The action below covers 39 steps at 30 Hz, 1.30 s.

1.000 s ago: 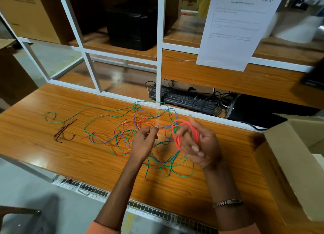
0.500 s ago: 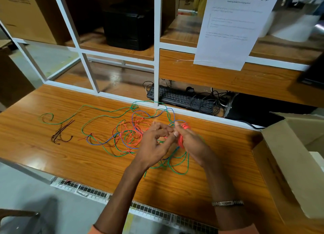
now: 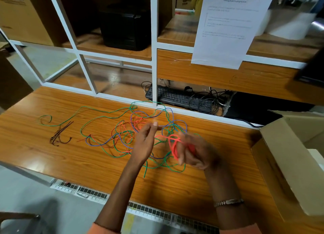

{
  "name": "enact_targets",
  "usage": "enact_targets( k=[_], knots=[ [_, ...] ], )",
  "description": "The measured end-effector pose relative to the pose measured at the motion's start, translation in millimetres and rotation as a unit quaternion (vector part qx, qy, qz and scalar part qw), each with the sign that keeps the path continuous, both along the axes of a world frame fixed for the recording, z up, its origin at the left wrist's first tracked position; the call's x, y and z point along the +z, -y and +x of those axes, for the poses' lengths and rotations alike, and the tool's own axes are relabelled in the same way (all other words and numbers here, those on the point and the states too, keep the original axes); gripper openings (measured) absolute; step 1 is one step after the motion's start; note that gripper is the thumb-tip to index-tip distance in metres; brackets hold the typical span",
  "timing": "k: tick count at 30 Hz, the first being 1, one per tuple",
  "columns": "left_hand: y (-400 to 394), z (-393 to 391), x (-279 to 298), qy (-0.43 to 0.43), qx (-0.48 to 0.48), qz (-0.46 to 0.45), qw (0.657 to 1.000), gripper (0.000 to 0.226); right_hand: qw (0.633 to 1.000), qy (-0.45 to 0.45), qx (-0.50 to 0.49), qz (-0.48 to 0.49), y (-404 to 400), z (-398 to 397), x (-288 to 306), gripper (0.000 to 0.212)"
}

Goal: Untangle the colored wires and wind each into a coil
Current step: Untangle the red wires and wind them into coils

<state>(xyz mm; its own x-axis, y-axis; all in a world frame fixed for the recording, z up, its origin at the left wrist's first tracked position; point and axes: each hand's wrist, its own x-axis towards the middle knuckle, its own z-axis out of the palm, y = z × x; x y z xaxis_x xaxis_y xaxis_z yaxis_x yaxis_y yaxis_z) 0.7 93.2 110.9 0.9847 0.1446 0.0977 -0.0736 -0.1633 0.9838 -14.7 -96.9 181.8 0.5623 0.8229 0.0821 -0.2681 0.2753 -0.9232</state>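
A tangle of green (image 3: pixel 98 118), blue (image 3: pixel 172 113) and red wires (image 3: pixel 122 128) lies spread on the wooden table (image 3: pixel 52 160). My right hand (image 3: pixel 194 151) grips a small coil of red wire (image 3: pixel 173 144) wound round its fingers; the hand is blurred. My left hand (image 3: pixel 145 142) is raised just left of it, thumb and fingertips pinching the red strand that runs to the coil. Both hands hover over the right part of the tangle.
A bundle of dark twist ties (image 3: pixel 60 135) lies at the table's left. An open cardboard box (image 3: pixel 289 155) stands at the right edge. Behind the white frame (image 3: pixel 154 58) lie a black keyboard (image 3: pixel 178 98) and cables. A printed sheet (image 3: pixel 228 27) hangs above.
The hands met half a second ago and have parted again. My right hand swung right with the red coil; my left hand drew back left, still pinching the red strand.
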Motion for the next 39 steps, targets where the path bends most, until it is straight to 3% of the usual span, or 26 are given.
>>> enact_targets(
  k=[4, 8, 13, 15, 17, 18, 20, 21, 23, 25, 26, 29, 32, 36, 39],
  knots=[
    [-15, 2, -20, -0.047, 0.008, 0.024, 0.999, 0.008, 0.941, -0.136, 0.094, 0.296, 18, 5, 3, 0.056],
    [-8, -4, -25, -0.046, 0.0, 0.027, 0.999, 0.02, 0.925, -0.143, -0.061, 0.346, 28, 14, 7, 0.046],
    [-7, -9, -15, -0.046, -0.052, 0.001, 0.998, 0.023, 0.826, -0.257, -0.211, 0.456, 39, 33, 7, 0.058],
    [-12, -11, -11, -0.028, -0.106, 0.0, 0.994, 0.027, 0.802, -0.257, -0.315, 0.438, 48, 41, 7, 0.049],
    [-14, -14, -7, -0.014, -0.147, 0.018, 0.989, 0.026, 0.795, -0.22, -0.45, 0.342, 51, 45, 3, 0.034],
    [-14, -15, -4, -0.002, -0.156, 0.026, 0.987, 0.024, 0.799, -0.194, -0.514, 0.246, 50, 47, -3, 0.032],
    [-13, -16, 2, 0.024, -0.16, 0.031, 0.986, 0.025, 0.791, -0.117, -0.599, -0.035, 43, 45, -12, 0.039],
    [-12, -16, 6, 0.036, -0.156, 0.029, 0.987, 0.026, 0.776, -0.075, -0.596, -0.191, 40, 43, -19, 0.049],
    [-9, -14, 13, 0.058, -0.131, 0.023, 0.989, 0.023, 0.756, 0.02, -0.474, -0.452, 29, 33, -25, 0.071],
    [-10, -8, 15, 0.084, -0.083, 0.045, 0.992, 0.021, 0.747, 0.095, -0.349, -0.558, 25, 27, -30, 0.09],
    [-12, -6, 14, 0.099, -0.055, 0.069, 0.991, 0.022, 0.761, 0.109, -0.296, -0.567, 23, 25, -31, 0.089],
    [-20, -1, 15, 0.13, 0.01, 0.125, 0.984, 0.021, 0.854, 0.081, -0.058, -0.51, 3, 8, -28, 0.057],
    [-30, 5, 19, 0.143, 0.046, 0.174, 0.973, 0.015, 0.874, 0.112, 0.118, -0.458, -14, -14, -13, 0.05],
    [-43, 5, 15, 0.122, 0.051, 0.195, 0.972, 0.039, 0.917, 0.123, 0.086, -0.37, -14, -11, -9, 0.049],
    [-39, -6, 19, 0.096, 0.046, 0.135, 0.985, 0.036, 0.979, 0.072, 0.016, -0.192, 0, -4, -13, 0.05]
  ],
)
